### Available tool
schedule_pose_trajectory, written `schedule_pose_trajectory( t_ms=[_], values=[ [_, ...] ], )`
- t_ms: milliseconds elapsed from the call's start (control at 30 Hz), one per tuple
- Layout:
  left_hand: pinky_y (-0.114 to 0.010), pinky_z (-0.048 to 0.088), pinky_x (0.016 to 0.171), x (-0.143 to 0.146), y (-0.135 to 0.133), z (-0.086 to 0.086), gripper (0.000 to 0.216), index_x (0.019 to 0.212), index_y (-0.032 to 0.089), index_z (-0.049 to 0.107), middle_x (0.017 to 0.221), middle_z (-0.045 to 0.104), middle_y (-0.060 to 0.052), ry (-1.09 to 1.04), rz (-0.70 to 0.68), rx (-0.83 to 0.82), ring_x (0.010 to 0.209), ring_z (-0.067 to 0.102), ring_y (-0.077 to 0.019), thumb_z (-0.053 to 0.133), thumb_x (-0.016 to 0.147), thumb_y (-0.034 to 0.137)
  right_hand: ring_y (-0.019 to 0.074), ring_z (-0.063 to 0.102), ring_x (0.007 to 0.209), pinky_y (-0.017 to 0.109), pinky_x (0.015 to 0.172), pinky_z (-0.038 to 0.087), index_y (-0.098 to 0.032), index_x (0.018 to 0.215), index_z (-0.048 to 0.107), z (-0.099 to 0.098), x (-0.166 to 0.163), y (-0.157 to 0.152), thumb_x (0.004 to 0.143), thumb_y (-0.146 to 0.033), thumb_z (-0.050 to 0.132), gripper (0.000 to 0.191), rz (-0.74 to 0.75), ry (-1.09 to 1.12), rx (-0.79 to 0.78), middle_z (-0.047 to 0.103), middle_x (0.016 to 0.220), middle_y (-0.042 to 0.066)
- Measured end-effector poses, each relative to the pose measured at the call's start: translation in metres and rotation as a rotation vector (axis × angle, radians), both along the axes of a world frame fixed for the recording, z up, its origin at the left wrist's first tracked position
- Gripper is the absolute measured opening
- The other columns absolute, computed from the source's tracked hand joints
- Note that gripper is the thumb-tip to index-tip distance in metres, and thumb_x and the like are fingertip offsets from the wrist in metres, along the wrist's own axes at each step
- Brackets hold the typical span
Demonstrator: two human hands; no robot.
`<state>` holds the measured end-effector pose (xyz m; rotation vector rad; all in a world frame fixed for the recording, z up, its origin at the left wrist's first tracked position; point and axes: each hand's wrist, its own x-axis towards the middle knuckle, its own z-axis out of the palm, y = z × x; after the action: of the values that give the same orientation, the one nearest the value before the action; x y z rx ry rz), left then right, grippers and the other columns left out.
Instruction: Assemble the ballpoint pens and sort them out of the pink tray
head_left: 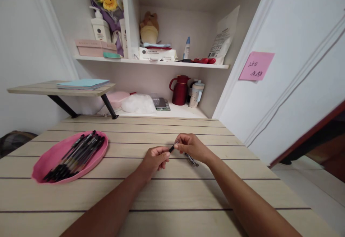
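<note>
Left hand point(155, 160), right hand point(193, 147) pinch short black cylinder point(171, 149), ends covered.
Slim black-and-clear pen point(191, 160): far end hidden from me.

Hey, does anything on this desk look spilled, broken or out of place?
Nothing looks spilled or broken. The one stray is what looks like a pen, partly hidden by the right hand, lying apart from the pink tray where many pens are bunched.
</note>
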<state>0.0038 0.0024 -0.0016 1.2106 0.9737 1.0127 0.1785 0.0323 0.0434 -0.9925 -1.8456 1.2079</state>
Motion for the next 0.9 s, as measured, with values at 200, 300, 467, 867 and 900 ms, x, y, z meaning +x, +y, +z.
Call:
schedule_pose_trajectory(
  t_ms=[200,300,467,867,900],
  values=[
    [-0.017,0.026,0.037,-0.001,0.0,0.002,0.032,0.092,0.013,0.06,0.058,0.055,0.002,-0.012,0.007,-0.008,0.039,0.044,-0.0038,0.059,0.067,0.034,0.009,0.046,0.05,0.022,0.049,0.038,-0.018,0.066,0.055,0.002,-0.002,-0.002,0.067,-0.034,0.059,0.016,-0.022,-0.014,0.034,0.05,0.055,-0.004],
    [-0.016,0.025,0.036,-0.002,0.001,0.002,0.03,0.091,0.013,0.059,0.058,0.054,0.003,-0.08,0.015,-0.02,0.039,0.043,-0.0033,0.057,0.069,0.034,0.0095,0.05,0.054,0.023,0.051,0.04,-0.018,0.076,0.056,0.005,0.001,0.002,0.069,-0.036,0.057,0.019,-0.035,0.035,0.044,0.056,0.069,-0.001],
    [-0.016,0.022,0.034,-0.006,0.004,0.002,0.031,0.094,0.013,0.058,0.058,0.052,0.003,-0.221,0.032,-0.07,0.038,0.041,-0.003,0.055,0.072,0.035,0.0088,0.05,0.05,0.023,0.048,0.039,-0.017,0.077,0.056,0.004,0.014,0.014,0.072,-0.035,0.052,0.019,-0.264,0.051,0.063,0.057,0.069,0.001],
    [-0.017,0.027,0.036,-0.011,0.009,0.0,0.025,0.09,0.013,0.058,0.06,0.054,0.001,-0.413,0.041,-0.14,0.042,0.046,-0.0049,0.056,0.071,0.029,0.0084,0.052,0.048,0.02,0.044,0.037,-0.016,0.07,0.055,-0.003,0.043,0.031,0.068,-0.035,0.054,0.019,-0.443,-0.053,0.002,0.06,0.066,0.001],
    [-0.017,0.029,0.037,-0.011,0.009,0.0,0.024,0.09,0.013,0.058,0.061,0.054,0.001,-0.429,0.046,-0.144,0.044,0.047,-0.0053,0.057,0.071,0.027,0.0085,0.052,0.048,0.02,0.044,0.037,-0.016,0.068,0.055,-0.003,0.045,0.031,0.068,-0.035,0.054,0.019,-0.438,-0.09,-0.007,0.06,0.065,0.001]
  ],
)
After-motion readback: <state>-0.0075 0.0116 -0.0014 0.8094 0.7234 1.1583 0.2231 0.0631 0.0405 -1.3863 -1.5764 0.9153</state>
